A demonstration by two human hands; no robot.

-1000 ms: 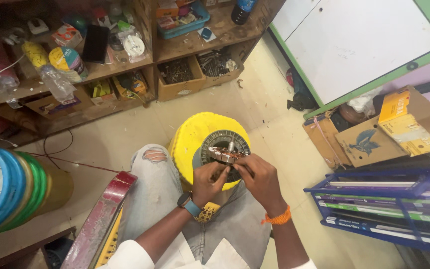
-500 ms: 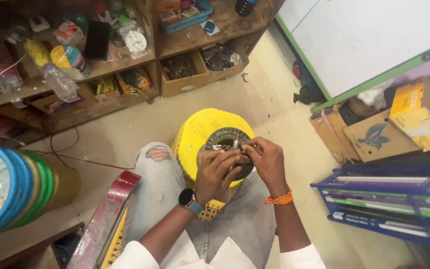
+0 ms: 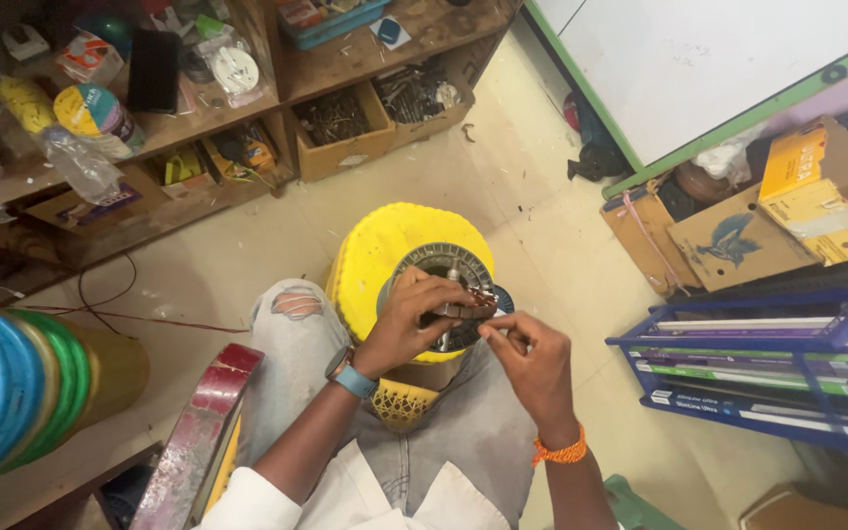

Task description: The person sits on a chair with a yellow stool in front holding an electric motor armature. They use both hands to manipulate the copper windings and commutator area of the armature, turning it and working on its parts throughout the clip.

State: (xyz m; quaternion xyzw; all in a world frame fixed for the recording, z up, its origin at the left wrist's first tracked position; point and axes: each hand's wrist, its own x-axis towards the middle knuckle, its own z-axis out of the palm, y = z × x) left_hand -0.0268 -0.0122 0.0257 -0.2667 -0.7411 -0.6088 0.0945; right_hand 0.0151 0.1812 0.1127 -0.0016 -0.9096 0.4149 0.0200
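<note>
Left hand [image 3: 414, 319] clamps the round metal disc [image 3: 449, 290] flat on the yellow stool [image 3: 375, 255]; right hand [image 3: 527, 358], just nearer-right, pinches possibly 1 wire.

We saw a round grey metal part [image 3: 451, 294] with a ring of thin slots lying flat on top of a yellow stool [image 3: 385, 257]. A small coppery piece [image 3: 479, 297] sat at its edge, between our fingers.
</note>
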